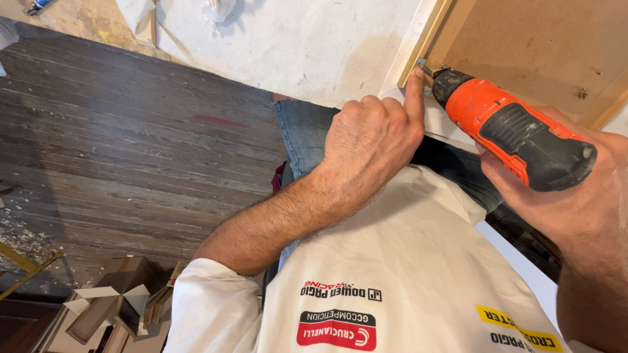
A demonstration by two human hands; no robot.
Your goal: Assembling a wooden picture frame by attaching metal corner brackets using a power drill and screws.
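Note:
My right hand [575, 196] grips an orange and black cordless drill [510, 127], its bit pointing up-left at a small metal bracket [422, 67] on the light wooden frame [437, 33] of a brown panel. My left hand [373, 140] is mostly curled, with the index finger stretched out and its tip pressed against the bracket right beside the drill bit. It holds nothing else that I can see. Below the hands lie my white printed shirt and blue jeans.
A white textured board [294, 39] lies under the frame, at the top centre. Dark wooden floorboards [131, 144] fill the left side. Open cardboard boxes [111, 304] and wood offcuts sit at the bottom left, with dust and chips nearby.

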